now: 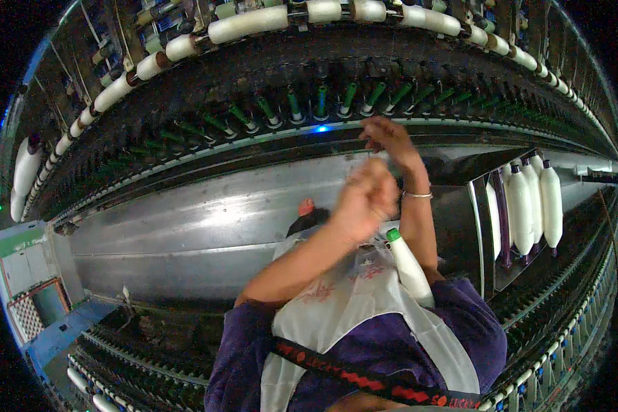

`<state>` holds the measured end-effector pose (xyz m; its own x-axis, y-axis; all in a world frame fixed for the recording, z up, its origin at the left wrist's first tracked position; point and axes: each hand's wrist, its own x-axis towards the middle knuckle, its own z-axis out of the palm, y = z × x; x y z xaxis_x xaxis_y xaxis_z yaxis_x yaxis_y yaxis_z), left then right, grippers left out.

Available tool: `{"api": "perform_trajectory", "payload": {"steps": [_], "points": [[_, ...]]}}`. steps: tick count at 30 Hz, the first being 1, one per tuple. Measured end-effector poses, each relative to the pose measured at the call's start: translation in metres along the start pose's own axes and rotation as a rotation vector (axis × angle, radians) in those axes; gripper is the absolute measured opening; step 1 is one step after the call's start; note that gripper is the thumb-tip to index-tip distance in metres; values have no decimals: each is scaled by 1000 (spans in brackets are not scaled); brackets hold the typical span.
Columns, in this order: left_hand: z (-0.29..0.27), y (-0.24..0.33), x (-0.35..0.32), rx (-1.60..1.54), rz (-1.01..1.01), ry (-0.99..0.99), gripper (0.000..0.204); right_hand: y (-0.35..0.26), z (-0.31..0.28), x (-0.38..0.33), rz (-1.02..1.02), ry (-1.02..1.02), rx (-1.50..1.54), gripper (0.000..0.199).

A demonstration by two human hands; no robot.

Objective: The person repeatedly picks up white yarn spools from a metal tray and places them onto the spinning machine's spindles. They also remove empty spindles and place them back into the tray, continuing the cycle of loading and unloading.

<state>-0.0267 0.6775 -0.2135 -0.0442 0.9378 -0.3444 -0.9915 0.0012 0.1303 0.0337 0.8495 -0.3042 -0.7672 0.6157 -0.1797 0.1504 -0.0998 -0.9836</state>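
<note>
Smeared by motion, my left hand (pixel 369 197) is in front of my chest with its fingers curled closed. Whether it holds anything is hidden. Farther off, my right hand (pixel 390 139) reaches to the long rail of the spinning frame, fingers bent together and blurred; nothing I can name shows in them. Close beyond it stands a row of green bobbin tubes (pixel 349 100) on spindles. A bobbin of white yarn (pixel 410 268) with a green tip leans against my pale apron (pixel 336 302), beside my right forearm. Neither hand touches it.
White rollers (pixel 247 25) run in a curve along the top of the frame. On my right, a metal-edged holder (pixel 479 237) carries several large white yarn bobbins (pixel 522 209). Shiny grey floor (pixel 185 220) stretches to the left. Another spindle row (pixel 144 357) lies behind me.
</note>
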Motion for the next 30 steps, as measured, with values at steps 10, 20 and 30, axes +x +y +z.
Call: {"api": "perform_trajectory", "payload": {"steps": [10,20,30], "points": [[-33,63,-94,1199,198,-350,22,-100,5,-110,-136,-950,-143,18],[-151,26,-14,1497,318,417,17,-90,15,-126,-148,-648,-155,15],[-138,36,-17,1217,223,354,29,-25,21,-35,221,-145,702,20]]}}
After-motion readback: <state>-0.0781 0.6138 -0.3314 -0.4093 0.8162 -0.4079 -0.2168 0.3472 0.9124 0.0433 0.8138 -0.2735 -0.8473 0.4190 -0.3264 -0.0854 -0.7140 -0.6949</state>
